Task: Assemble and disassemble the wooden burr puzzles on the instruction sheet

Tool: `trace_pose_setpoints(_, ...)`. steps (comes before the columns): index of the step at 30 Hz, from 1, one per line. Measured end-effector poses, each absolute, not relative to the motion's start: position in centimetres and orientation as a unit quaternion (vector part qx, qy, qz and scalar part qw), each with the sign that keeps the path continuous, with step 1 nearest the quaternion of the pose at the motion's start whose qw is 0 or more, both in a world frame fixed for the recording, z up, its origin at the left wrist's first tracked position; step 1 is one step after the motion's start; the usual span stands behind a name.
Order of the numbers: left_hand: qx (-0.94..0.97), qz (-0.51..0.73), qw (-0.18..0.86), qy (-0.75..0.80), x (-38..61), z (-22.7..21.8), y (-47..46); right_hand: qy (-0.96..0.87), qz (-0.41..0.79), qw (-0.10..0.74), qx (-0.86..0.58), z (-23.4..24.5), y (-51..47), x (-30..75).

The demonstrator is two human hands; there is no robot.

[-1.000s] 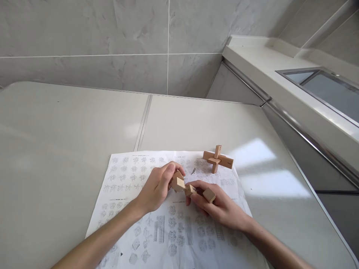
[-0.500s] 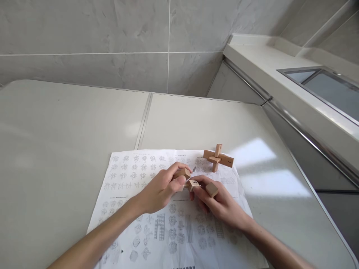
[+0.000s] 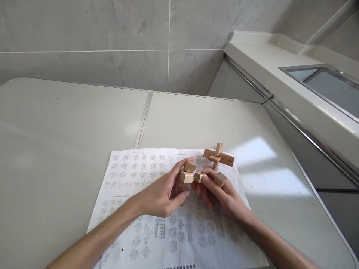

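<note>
Light wooden puzzle pieces (image 3: 186,177), notched and square-ended, lie between my hands above the printed sheet (image 3: 134,224). My left hand (image 3: 165,192) has its fingers curled around the left end of the pieces, and its thumb stands off below them. With thumb and fingers my right hand (image 3: 221,192) pinches a pale notched piece (image 3: 201,177). A darker block end (image 3: 220,179) sticks up over the right hand's knuckles. How the pieces join is partly hidden by the fingers. Behind the hands, a cross-shaped wooden assembly (image 3: 226,160) stands on the sheet's far edge.
Line drawings of puzzle shapes cover the sheet. Beneath it is a glossy white table (image 3: 70,130) with a seam (image 3: 144,119). A grey tiled wall (image 3: 84,26) rises behind. On the right runs a white counter (image 3: 258,56) with an inset sink (image 3: 331,86).
My left thumb has come off the blocks and dropped below, uncovering two block ends. The pieces and right hand have shifted slightly right and up. The cross-shaped assembly stays put.
</note>
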State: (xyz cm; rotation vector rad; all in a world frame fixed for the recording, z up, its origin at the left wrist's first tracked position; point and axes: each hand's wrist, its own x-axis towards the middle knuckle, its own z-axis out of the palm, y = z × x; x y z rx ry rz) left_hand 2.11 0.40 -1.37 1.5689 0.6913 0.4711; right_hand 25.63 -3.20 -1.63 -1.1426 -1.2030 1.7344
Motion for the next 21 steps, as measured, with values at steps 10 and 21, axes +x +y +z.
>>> trace_pose_setpoints(10,0.676,0.132,0.644,0.332,2.8,-0.3,1.0,-0.457,0.68,0.369,-0.439,-1.4,-3.1,25.7)
trace_pose_setpoints(21,0.668,0.179,0.647,0.321,3.0,-0.3,0.9,-0.462,0.687,0.342,-0.444,-1.2,-3.0,25.8)
